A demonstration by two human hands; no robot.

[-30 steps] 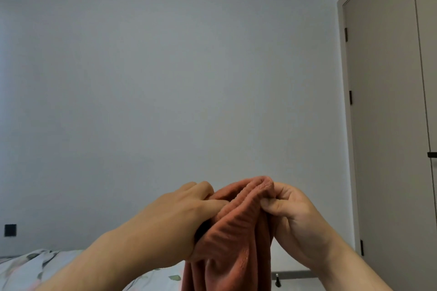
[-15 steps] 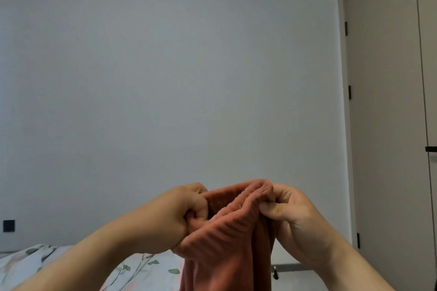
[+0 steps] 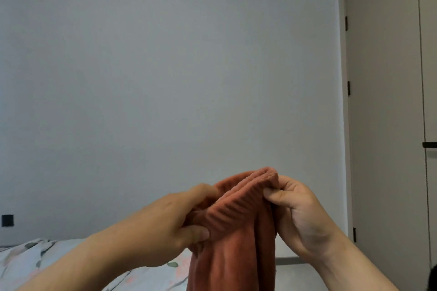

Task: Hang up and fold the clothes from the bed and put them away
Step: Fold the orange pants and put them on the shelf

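Rust-red ribbed garment [image 3: 236,231] held up in front of the wall [image 3: 165,78], above the near edge of the bed [image 3: 35,260]. Left hand [image 3: 165,227]: thumb and fingers pinch the ribbed hem on its left side. Right hand [image 3: 295,215]: thumb and fingers pinch the same hem at its upper right corner. Hem bunched between both hands; cloth hangs straight down out of frame. Garment type unclear, possibly trousers. Closed door [image 3: 383,125] at right.
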